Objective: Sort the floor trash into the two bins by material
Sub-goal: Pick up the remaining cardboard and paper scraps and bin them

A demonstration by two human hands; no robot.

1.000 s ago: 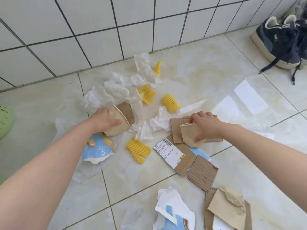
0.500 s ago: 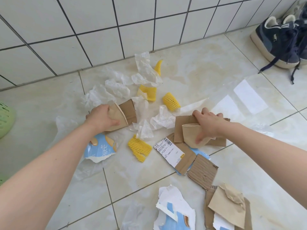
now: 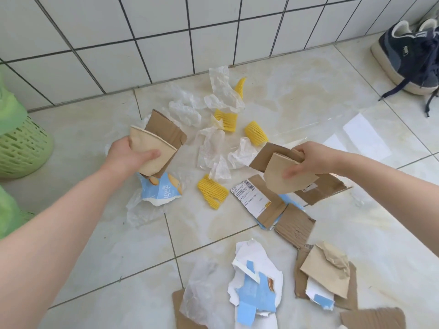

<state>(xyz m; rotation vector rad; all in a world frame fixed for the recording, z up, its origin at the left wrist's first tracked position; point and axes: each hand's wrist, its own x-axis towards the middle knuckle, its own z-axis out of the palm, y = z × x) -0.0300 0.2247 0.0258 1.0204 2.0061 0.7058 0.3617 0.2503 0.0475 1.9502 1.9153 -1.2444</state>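
On the tiled floor [image 3: 297, 110] by the white wall: mixed paper, cardboard, plastic film and foam net scraps.

Left hand [image 3: 128, 157] grips a tan paper piece [image 3: 152, 150] stacked with a brown cardboard piece [image 3: 165, 129], thumb curled over the front face, both lifted clear of the floor, tilted. Just under them lies a blue wrapper [image 3: 161, 189] on clear film.

Right hand [image 3: 308, 160] pinches a second tan paper piece [image 3: 285, 176] together with a brown cardboard strip [image 3: 268, 155], fingers curled over the top edge, thumb on the paper face. Both raised above the floor pile.

Between the hands: crumpled white plastic sheets [image 3: 213, 153]. Yellow foam nets [image 3: 212, 192] scattered around them, four visible, one half hidden under plastic near the wall.

Below the right hand: cardboard with a shipping label [image 3: 255, 199], a corrugated scrap [image 3: 295, 226] touching it, more torn cardboard and tan paper [image 3: 325, 264] nearer the camera. Torn white-and-blue packaging [image 3: 256, 286] at bottom centre.

Green perforated bin [image 3: 21, 148] at far left, well apart from the pile; another green thing at the lower left edge, can't tell if it's the second bin. Dark blue sneaker [image 3: 411, 53] top right.
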